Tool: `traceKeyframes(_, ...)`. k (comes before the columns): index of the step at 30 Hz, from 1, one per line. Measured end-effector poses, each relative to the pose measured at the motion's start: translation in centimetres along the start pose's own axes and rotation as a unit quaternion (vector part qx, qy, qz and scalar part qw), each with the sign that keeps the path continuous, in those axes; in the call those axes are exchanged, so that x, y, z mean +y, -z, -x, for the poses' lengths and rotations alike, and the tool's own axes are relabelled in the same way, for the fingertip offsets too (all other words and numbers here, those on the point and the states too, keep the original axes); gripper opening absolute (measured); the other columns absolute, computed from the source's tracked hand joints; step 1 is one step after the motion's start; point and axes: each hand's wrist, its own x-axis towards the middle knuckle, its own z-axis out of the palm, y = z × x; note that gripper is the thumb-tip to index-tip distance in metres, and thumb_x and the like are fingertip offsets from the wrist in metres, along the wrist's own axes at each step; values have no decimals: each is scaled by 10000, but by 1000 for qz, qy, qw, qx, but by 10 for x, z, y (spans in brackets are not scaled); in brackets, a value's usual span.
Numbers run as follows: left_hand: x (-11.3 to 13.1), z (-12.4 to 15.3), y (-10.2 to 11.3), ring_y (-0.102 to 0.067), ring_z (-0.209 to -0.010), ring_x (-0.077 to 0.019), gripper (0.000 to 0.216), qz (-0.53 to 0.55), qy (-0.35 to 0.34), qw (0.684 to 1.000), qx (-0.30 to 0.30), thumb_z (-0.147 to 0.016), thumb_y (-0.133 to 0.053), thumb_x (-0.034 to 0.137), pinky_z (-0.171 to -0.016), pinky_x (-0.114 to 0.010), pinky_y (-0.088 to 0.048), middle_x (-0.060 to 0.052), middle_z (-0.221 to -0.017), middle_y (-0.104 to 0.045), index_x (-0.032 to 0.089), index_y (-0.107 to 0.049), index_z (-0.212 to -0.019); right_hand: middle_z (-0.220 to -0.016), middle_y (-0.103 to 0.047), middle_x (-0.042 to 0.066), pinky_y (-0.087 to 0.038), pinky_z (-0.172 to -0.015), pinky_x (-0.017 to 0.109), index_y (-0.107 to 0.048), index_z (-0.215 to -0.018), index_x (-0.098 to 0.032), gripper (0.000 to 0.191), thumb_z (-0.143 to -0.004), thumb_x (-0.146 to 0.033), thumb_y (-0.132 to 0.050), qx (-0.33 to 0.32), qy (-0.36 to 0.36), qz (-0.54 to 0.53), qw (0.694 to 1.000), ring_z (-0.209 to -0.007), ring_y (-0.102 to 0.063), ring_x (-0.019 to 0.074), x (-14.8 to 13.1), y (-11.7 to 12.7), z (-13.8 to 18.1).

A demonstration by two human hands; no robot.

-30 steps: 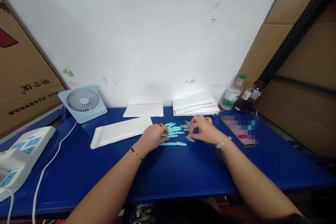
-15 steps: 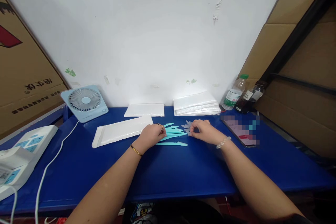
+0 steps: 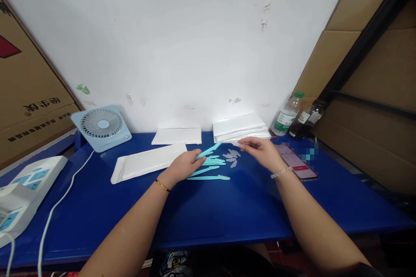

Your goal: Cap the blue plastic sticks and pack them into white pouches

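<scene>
Left hand (image 3: 183, 165) pinching a turquoise stick (image 3: 209, 150), right hand (image 3: 262, 152) pinching a translucent piece (image 3: 234, 143), both at the centre of the frame.
The stick is held above the worktop (image 3: 224, 212), its long axis slanting from lower left to upper right, its free end aimed at the upper right, near the piece, which lies almost level in the picture with its free end to the left; whether they touch is hard to tell. With the two axes at an angle, the tips could miss each other or knock. The piece, apparently gripped only by its right end, could twist or slip from the fingertips and drop among the loose translucent pieces (image 3: 232, 156) just below.
</scene>
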Motion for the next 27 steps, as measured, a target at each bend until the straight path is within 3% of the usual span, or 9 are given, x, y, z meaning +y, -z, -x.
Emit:
traceKeyframes(5, 2, 3, 2, -455, -598, -153, 366, -21, -16, 1000, 6, -915, -270, 462, -573, -273, -321, 3, -664, -491, 200, -432, -717, -813, -622, 42, -484, -735, 334, -675, -813, -203, 182, -797, -382, -639, 26, 88, 54, 994, -782, -596, 188, -11, 1, 1)
traceKeyframes(11, 6, 6, 3, -462, -612, -152, 360, -45, -42, 998, -28, -910, -275, 379, -572, -271, -309, -12, -675, -534, 190, -462, -667, -942, -522, 54, -460, -840, 358, -687, -847, -239, 111, -829, -330, -626, 65, 193, 88, 975, -921, -550, 201, -24, 0, 6)
traceKeyframes(22, 11, 6, 2, -479, -597, -155, 353, -113, -55, 991, -45, -908, -301, 365, -539, -269, -265, -21, -673, -570, 187, -501, -679, -999, -563, 57, -386, -885, 419, -697, -868, -265, 102, -854, -298, -601, 23, 248, 185, 950, -988, -528, 229, -30, -8, 12)
traceKeyframes(27, 9, 6, -4, -489, -588, -165, 375, -127, -61, 988, -58, -916, -295, 397, -535, -274, -254, -29, -681, -591, 193, -555, -738, -1025, -582, 60, -354, -880, 412, -707, -865, -276, 118, -859, -305, -592, -24, 248, 219, 943, -1005, -518, 234, -34, -18, 13)
